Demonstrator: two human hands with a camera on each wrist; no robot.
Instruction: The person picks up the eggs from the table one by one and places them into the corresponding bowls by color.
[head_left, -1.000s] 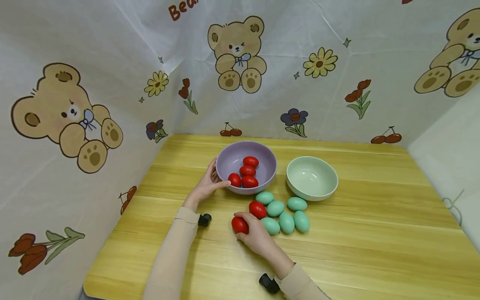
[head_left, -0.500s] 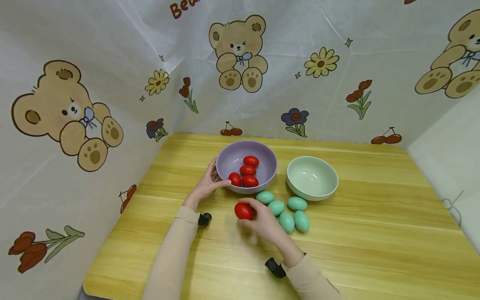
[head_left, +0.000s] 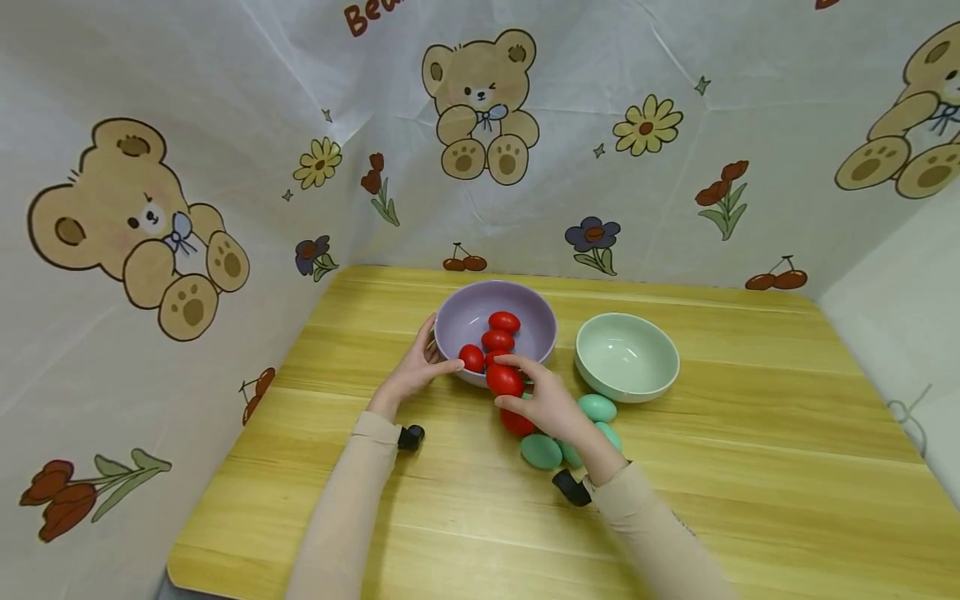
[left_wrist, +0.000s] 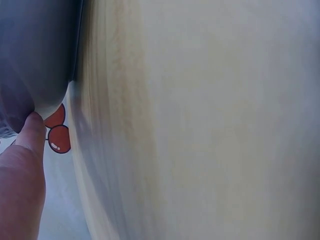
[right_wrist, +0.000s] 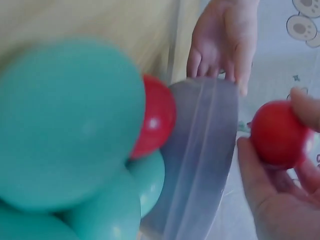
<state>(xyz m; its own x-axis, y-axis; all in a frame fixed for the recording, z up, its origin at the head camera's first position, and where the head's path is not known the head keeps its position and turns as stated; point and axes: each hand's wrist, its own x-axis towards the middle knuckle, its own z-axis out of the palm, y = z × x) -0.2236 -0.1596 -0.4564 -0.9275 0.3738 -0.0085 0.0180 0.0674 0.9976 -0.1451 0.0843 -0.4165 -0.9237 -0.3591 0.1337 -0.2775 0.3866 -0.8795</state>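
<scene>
Fingers of my left hand [head_left: 414,375] hold the left side of a purple bowl [head_left: 463,315], with the thumb by its near rim. Inside the bowl lie several red eggs [head_left: 504,322]. My right hand [head_left: 553,407] pinches another red egg [head_left: 504,381] between thumb and fingers, raised at the bowl's near rim. Beneath that hand, a second red egg [head_left: 517,423] lies on the table beside several mint-green eggs [head_left: 542,452], some partly covered by the hand. In the right wrist view the held egg [right_wrist: 280,134] appears beside the bowl wall [right_wrist: 200,150].
A pale green bowl [head_left: 626,358] stands right of the purple one, with a mint-green egg [head_left: 597,408] close to its near side. The wooden table [head_left: 750,433] meets a bear-print cloth [head_left: 555,167] at the back and left.
My right hand has lifted the red egg from the table and carried it forward and slightly right to the purple bowl's near rim. The left hand keeps its place on the bowl.
</scene>
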